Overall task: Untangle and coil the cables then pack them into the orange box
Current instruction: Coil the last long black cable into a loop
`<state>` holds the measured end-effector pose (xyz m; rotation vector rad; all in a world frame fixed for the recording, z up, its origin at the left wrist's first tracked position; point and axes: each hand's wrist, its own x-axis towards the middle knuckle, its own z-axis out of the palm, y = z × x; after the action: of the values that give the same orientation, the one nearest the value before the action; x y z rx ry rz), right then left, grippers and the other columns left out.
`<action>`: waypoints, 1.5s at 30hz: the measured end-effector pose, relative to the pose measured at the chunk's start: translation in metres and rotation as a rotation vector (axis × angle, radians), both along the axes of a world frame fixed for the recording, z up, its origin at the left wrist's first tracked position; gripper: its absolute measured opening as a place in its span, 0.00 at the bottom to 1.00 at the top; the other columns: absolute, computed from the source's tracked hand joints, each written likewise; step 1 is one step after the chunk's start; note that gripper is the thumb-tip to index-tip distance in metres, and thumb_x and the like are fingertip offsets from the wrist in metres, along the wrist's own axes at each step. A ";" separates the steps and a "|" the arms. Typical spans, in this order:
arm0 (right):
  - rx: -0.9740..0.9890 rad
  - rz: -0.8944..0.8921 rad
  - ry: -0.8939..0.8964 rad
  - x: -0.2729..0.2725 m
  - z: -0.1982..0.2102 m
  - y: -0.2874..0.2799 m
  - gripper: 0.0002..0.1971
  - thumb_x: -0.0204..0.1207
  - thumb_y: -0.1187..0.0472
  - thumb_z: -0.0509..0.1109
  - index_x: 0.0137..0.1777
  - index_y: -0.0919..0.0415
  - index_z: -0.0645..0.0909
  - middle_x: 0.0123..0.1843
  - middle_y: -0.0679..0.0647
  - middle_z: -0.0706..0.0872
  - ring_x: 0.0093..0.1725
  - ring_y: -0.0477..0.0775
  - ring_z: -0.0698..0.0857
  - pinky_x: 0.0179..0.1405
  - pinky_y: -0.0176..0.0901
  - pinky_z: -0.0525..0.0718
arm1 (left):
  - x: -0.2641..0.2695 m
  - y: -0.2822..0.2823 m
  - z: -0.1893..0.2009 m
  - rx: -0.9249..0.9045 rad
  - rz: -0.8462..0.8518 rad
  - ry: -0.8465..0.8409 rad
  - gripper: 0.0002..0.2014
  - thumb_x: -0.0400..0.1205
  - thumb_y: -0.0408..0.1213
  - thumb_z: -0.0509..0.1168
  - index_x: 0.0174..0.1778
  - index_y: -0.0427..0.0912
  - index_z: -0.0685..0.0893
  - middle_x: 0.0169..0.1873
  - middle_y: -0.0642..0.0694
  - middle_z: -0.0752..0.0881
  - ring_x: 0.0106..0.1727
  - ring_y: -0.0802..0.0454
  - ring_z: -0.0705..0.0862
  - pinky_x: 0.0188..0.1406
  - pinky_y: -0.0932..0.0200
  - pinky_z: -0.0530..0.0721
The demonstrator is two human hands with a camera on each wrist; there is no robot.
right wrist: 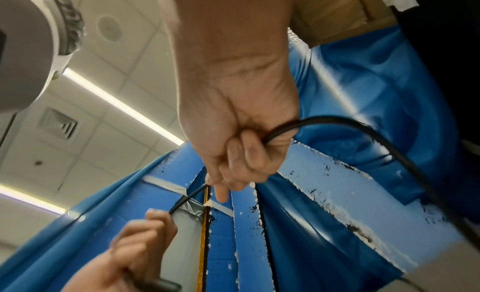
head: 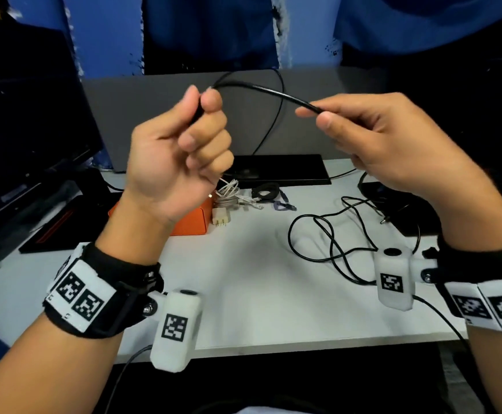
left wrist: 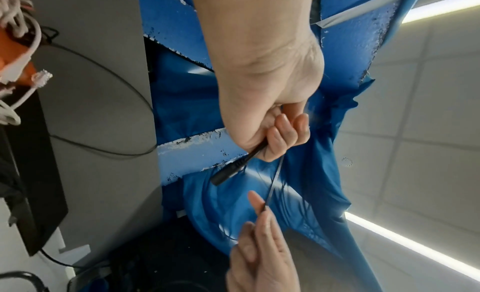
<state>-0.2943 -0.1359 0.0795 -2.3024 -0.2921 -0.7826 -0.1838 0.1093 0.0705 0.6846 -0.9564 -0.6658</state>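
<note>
I hold a thin black cable [head: 269, 91] up in the air between both hands. My left hand [head: 184, 144] is a fist gripping the cable near its black barrel connector [left wrist: 228, 171], which sticks out past the thumb. My right hand [head: 372, 135] pinches the cable [right wrist: 189, 198] a short way along, between thumb and forefinger; its slack runs out the back of the hand [right wrist: 337, 124]. The rest of the cable lies in tangled loops [head: 333, 234] on the white table. The orange box [head: 190, 222] sits behind my left wrist, mostly hidden.
A coiled white cable with a plug [head: 229, 198] lies beside the orange box, a small black coil [head: 266, 191] next to it. A dark keyboard [head: 279, 170] stands at the table's back, a monitor [head: 19, 115] at left, a black device [head: 408, 210] at right.
</note>
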 end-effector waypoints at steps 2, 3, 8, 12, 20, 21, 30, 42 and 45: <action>-0.143 -0.121 0.075 0.001 -0.003 0.003 0.14 0.89 0.47 0.64 0.71 0.33 0.85 0.30 0.37 0.80 0.31 0.38 0.75 0.40 0.37 0.82 | -0.001 -0.001 0.003 -0.116 -0.010 0.045 0.19 0.93 0.39 0.45 0.62 0.35 0.80 0.26 0.53 0.80 0.23 0.59 0.68 0.28 0.65 0.69; -0.213 -0.155 0.128 0.000 -0.005 0.009 0.16 0.89 0.46 0.63 0.73 0.33 0.83 0.33 0.29 0.83 0.36 0.33 0.77 0.44 0.26 0.79 | -0.002 -0.003 0.003 -0.142 0.049 0.040 0.21 0.94 0.39 0.44 0.65 0.32 0.81 0.31 0.53 0.84 0.26 0.60 0.75 0.33 0.65 0.74; -0.558 -0.048 0.319 -0.003 -0.018 0.046 0.17 0.89 0.41 0.57 0.69 0.42 0.81 0.48 0.41 0.91 0.52 0.49 0.86 0.54 0.49 0.81 | -0.016 -0.026 -0.006 -0.027 0.413 -0.206 0.22 0.95 0.40 0.41 0.74 0.34 0.75 0.59 0.49 0.92 0.61 0.52 0.90 0.58 0.59 0.86; -0.610 0.147 0.376 -0.012 -0.023 0.067 0.14 0.89 0.48 0.63 0.42 0.51 0.76 0.31 0.34 0.78 0.36 0.32 0.77 0.39 0.48 0.71 | -0.025 -0.032 -0.018 0.233 0.676 -0.637 0.16 0.94 0.39 0.50 0.66 0.39 0.82 0.48 0.45 0.95 0.55 0.46 0.93 0.56 0.55 0.88; 0.027 0.172 -0.072 -0.023 -0.003 0.052 0.09 0.81 0.53 0.75 0.52 0.58 0.83 0.40 0.54 0.92 0.37 0.59 0.89 0.39 0.57 0.87 | -0.024 -0.014 -0.009 0.343 0.426 -0.665 0.21 0.90 0.43 0.55 0.37 0.47 0.89 0.18 0.45 0.81 0.14 0.47 0.67 0.20 0.44 0.70; 0.072 0.178 -0.062 -0.021 -0.004 0.052 0.11 0.82 0.53 0.74 0.56 0.58 0.80 0.39 0.57 0.91 0.32 0.61 0.84 0.32 0.51 0.82 | -0.025 -0.013 -0.009 0.319 0.371 -0.619 0.21 0.90 0.43 0.54 0.39 0.45 0.90 0.17 0.47 0.79 0.14 0.49 0.65 0.22 0.41 0.69; -0.048 0.043 -0.012 -0.012 -0.004 0.052 0.16 0.89 0.47 0.65 0.41 0.51 0.86 0.28 0.44 0.82 0.28 0.44 0.77 0.30 0.43 0.73 | -0.020 -0.017 -0.019 0.239 -0.016 -0.266 0.21 0.92 0.35 0.44 0.48 0.37 0.82 0.22 0.53 0.79 0.22 0.56 0.81 0.46 0.55 0.86; 0.025 -0.044 -0.176 -0.003 -0.007 0.045 0.20 0.87 0.46 0.66 0.40 0.59 0.88 0.34 0.61 0.85 0.38 0.61 0.83 0.42 0.55 0.81 | -0.031 -0.023 -0.012 0.352 0.197 -0.248 0.19 0.93 0.41 0.48 0.45 0.39 0.81 0.20 0.53 0.76 0.27 0.51 0.81 0.53 0.54 0.86; 0.130 -0.060 -0.241 0.003 -0.013 0.054 0.18 0.89 0.48 0.65 0.39 0.52 0.86 0.32 0.60 0.81 0.32 0.50 0.77 0.35 0.47 0.75 | -0.032 -0.025 -0.011 0.285 0.205 -0.226 0.19 0.94 0.41 0.47 0.46 0.39 0.80 0.19 0.55 0.76 0.23 0.56 0.78 0.51 0.55 0.86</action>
<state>-0.2911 -0.0818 0.0663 -2.1050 -0.2713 -1.0811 -0.2161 0.0845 0.0594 1.1136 -0.9907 -0.5545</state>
